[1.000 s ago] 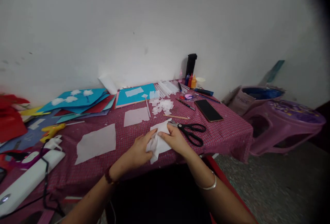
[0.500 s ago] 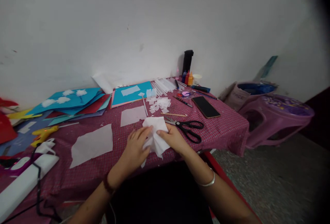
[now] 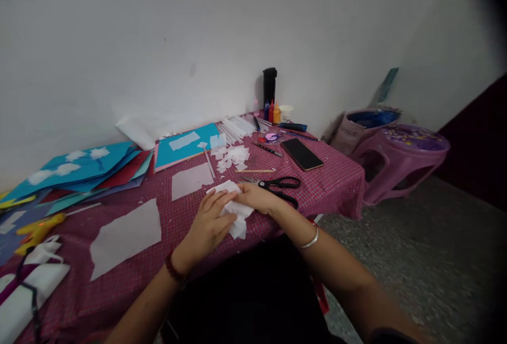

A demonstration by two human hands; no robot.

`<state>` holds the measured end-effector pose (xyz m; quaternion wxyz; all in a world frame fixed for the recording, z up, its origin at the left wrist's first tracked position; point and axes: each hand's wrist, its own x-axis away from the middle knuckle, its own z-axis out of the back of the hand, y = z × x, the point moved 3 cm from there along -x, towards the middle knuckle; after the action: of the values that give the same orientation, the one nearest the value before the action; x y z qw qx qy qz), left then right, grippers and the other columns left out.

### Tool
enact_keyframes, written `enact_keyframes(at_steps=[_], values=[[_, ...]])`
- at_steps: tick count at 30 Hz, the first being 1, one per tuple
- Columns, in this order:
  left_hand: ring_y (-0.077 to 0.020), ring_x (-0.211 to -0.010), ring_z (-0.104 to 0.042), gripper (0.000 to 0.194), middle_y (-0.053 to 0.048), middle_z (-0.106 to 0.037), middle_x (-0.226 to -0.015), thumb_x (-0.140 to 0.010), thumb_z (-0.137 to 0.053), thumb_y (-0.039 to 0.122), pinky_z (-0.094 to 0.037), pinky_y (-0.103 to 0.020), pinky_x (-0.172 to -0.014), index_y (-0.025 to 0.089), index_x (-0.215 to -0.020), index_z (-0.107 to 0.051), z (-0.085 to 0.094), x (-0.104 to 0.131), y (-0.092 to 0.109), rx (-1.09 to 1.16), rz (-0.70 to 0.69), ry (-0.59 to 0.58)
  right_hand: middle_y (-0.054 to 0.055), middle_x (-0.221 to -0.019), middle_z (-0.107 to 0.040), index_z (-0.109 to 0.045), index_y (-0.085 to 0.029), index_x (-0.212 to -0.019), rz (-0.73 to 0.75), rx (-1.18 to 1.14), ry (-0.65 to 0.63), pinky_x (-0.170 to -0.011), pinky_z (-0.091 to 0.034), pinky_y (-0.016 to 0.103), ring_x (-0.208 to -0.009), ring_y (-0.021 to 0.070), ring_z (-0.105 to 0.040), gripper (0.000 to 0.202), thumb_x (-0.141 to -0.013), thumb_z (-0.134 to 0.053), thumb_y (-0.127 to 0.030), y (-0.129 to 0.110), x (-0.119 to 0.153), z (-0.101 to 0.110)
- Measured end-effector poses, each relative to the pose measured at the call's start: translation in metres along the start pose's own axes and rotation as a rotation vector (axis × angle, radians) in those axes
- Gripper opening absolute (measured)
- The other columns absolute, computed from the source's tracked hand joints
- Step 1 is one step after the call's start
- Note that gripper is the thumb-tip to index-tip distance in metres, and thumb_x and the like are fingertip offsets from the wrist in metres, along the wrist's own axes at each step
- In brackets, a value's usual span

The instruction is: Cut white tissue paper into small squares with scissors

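Between my two hands is a crumpled white tissue (image 3: 238,210) at the table's front edge. My left hand (image 3: 209,222) presses on its left side, fingers bent over it. Across its upper right side lies my right hand (image 3: 257,198), closed on it, with the fingertips partly hidden. Black-handled scissors (image 3: 277,183) lie just beyond my right wrist. A heap of small white paper pieces (image 3: 234,158) is behind the tissue, with a thin wooden stick (image 3: 255,171) in front of the heap.
Flat white sheets (image 3: 127,236) and a yellow glue gun (image 3: 39,232) lie left on the checked tablecloth (image 3: 336,191). A phone (image 3: 302,154), paint bottles (image 3: 276,113) and a black upright object (image 3: 270,88) stand or lie right. A pink stool (image 3: 400,159) is beyond the table.
The view has shifted right. My right hand has moved over the tissue, closer to my left fingers, and the tissue is more bunched up and covered.
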<state>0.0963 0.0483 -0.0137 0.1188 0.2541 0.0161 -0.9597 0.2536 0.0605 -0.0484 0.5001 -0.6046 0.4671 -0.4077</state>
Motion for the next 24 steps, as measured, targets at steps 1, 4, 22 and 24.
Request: enact_keyframes(at_steps=[1, 4, 22, 24], values=[[-0.0281, -0.127, -0.038, 0.021, -0.011, -0.048, -0.135, -0.08, -0.054, 0.006, -0.033, -0.055, -0.106, 0.02, -0.088, -0.066, 0.0, -0.001, 0.0, 0.018, 0.02, 0.009, -0.003, -0.063, -0.061, -0.064, -0.013, -0.082, 0.001, 0.028, -0.007, -0.048, -0.037, 0.019, -0.05, 0.0086, -0.048, 0.025, -0.072, -0.068, -0.036, 0.0, -0.001, 0.003], [-0.029, -0.128, -0.038, 0.019, -0.009, -0.047, -0.135, -0.075, -0.054, 0.005, -0.036, -0.053, -0.104, 0.02, -0.079, -0.065, 0.004, 0.003, 0.002, 0.084, 0.087, 0.05, -0.005, -0.059, -0.056, -0.062, -0.014, -0.078, 0.022, 0.107, -0.006, -0.046, -0.033, 0.018, -0.049, 0.0077, -0.045, 0.018, -0.072, -0.068, -0.029, 0.001, -0.002, 0.009], [-0.0212, -0.092, -0.051, 0.019, -0.007, -0.058, -0.099, -0.075, -0.05, 0.004, -0.042, -0.037, -0.08, 0.019, -0.073, -0.06, 0.006, 0.029, 0.003, 0.044, 0.221, 0.047, -0.006, -0.061, -0.044, -0.059, -0.014, -0.078, 0.209, 0.337, 0.03, -0.048, -0.027, 0.019, -0.055, 0.0087, -0.036, 0.021, -0.079, -0.058, -0.035, 0.002, 0.002, 0.011], [-0.0217, -0.093, -0.051, 0.02, -0.008, -0.058, -0.1, -0.075, -0.049, 0.003, -0.042, -0.037, -0.08, 0.019, -0.072, -0.061, 0.007, 0.03, 0.003, 0.039, 0.221, 0.025, -0.006, -0.061, -0.043, -0.06, -0.014, -0.077, 0.222, 0.361, 0.039, -0.048, -0.027, 0.019, -0.056, 0.009, -0.035, 0.021, -0.079, -0.058, -0.035, 0.001, 0.003, 0.011]])
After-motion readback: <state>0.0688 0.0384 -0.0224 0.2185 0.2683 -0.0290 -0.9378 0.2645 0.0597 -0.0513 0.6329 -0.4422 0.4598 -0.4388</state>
